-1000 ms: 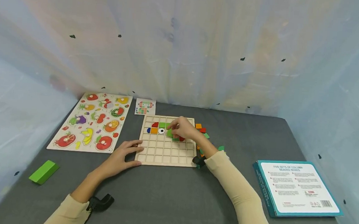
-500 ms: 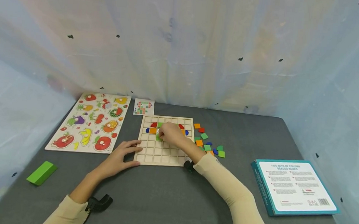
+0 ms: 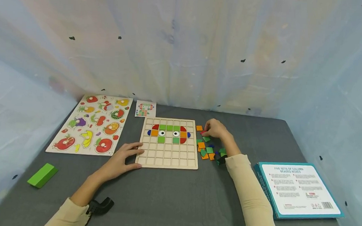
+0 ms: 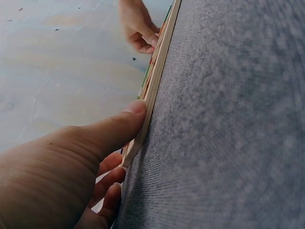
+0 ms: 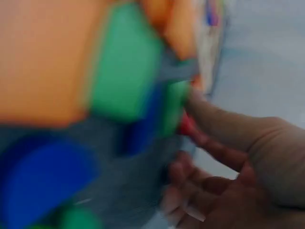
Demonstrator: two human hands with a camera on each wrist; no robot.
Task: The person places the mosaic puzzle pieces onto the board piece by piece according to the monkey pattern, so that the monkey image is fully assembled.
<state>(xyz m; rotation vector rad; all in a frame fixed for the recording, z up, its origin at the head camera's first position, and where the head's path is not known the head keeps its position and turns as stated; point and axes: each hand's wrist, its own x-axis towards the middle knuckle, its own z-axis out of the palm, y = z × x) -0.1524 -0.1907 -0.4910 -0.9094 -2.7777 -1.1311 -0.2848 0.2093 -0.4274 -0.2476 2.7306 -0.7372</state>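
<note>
A wooden grid board (image 3: 166, 154) lies on the table, with red, green, orange, blue and eye-patterned tiles set in its upper squares. My left hand (image 3: 123, 158) rests at the board's left edge, fingers spread, thumb by the near corner; in the left wrist view the thumb (image 4: 137, 108) presses against the board's side. Right of the board, my right hand (image 3: 215, 129) pinches a red tile (image 3: 203, 132) between thumb and forefinger at the top of a loose pile. The right wrist view is blurred, and the red tile (image 5: 186, 125) shows only partly behind the thumb.
Loose orange tiles (image 3: 201, 145), with green and blue ones, lie right of the board. A small pattern card (image 3: 145, 109) and a fruit puzzle board (image 3: 90, 124) lie at the back left. A green block (image 3: 42, 175) sits front left, a teal box (image 3: 300, 191) at right.
My right hand has left the board and moved right to the loose tiles, where it pinches a red one. The board's green tiles and eye tiles now show uncovered. My left hand stays put.
</note>
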